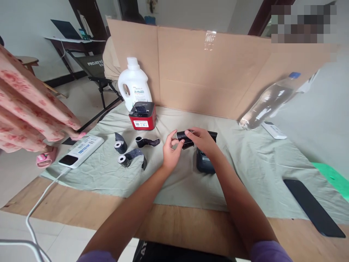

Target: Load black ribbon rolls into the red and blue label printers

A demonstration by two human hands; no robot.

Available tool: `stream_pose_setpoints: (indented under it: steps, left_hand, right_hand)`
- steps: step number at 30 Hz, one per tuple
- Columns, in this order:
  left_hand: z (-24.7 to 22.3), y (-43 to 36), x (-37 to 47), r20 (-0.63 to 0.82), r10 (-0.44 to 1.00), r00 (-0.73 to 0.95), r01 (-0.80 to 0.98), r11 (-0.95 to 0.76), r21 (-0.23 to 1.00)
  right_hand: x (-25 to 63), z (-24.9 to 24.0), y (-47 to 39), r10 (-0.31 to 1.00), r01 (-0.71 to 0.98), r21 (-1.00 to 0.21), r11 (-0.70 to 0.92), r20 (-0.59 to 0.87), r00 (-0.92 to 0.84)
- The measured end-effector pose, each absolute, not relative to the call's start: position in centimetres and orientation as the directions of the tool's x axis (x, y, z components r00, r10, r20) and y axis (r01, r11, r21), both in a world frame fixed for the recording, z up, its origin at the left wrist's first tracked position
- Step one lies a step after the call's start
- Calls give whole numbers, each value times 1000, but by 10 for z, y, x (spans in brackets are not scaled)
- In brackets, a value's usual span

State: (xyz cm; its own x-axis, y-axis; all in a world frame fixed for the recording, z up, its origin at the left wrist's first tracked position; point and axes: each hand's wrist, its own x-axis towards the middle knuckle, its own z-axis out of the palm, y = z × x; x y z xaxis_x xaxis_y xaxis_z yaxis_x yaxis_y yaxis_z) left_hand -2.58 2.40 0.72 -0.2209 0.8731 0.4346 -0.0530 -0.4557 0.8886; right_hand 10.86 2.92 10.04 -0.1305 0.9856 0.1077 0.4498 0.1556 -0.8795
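Two containers past the red printer (143, 121): opaque white jug (135, 80) just behind, contents hidden; clear bottle (268, 102) well right, contents unclear. Gripping a black roll (181, 136) nearer and right of the printer, with left hand (171, 153) fingers clamped at its end, right hand (205, 143) fingers clamped along its top.

**A Room in a Home, by All Appearances**

The place looked like a living space in a home. Pink floral fabric (29, 94) draped down at the left, with a pink slipper (46, 159) near its hem. A white detergent jug (135, 82) stood on a pale cloth (174, 191) over a wooden tabletop (180, 220). Farther back were a folding chair (95, 65) and a laptop (66, 29) against a plain wall (32, 18).
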Motion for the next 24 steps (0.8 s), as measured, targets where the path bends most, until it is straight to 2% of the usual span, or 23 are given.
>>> stream_pose_setpoints:
  steps: [5,8,12,16,21,24]
  left_hand:
    - [8,31,-33,444,880,-166,-29,-455,890]
    - [7,36,-36,468,871,-153,-20,-476,879]
    - [7,37,-37,453,875,-172,-48,-467,883]
    - [8,36,-36,417,896,-153,-87,-433,897]
    - [4,39,-33,327,941,-89,-208,-339,917]
    - [-5,38,-27,302,953,26,-165,-294,941]
  right_hand:
    - [111,104,27,990,564,-815,131,83,-111]
    - [114,107,28,986,594,-793,134,46,-162]
    - [120,109,30,955,571,-786,237,83,-284]
    - [121,104,30,922,586,-728,356,172,-347]
    - [120,101,29,871,677,-547,491,300,-389]
    - [118,109,26,843,759,-392,520,379,-382]
